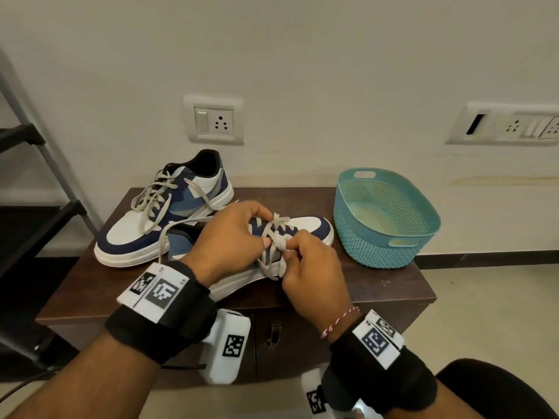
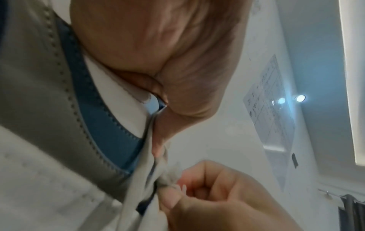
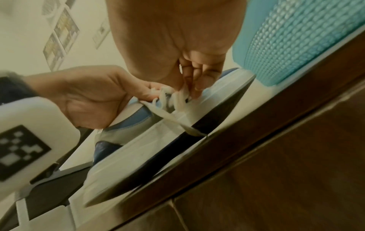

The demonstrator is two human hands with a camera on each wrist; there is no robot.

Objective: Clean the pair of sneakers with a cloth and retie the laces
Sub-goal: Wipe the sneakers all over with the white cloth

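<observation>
On a dark wooden bench (image 1: 378,285), both hands work the near blue-and-white sneaker (image 1: 305,226): left hand (image 1: 225,240) and right hand (image 1: 311,267) fingers pinch its grey laces (image 1: 273,237), knot unfinished. The far sneaker (image 1: 169,210) lies loosely laced, probably still to tie.

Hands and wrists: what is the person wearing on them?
Each wrist has a wide black band carrying white blocks printed with black-and-white square codes. The right wrist also has a thin red-and-white thread bracelet. The forearms are bare, no sleeves or gloves.
</observation>
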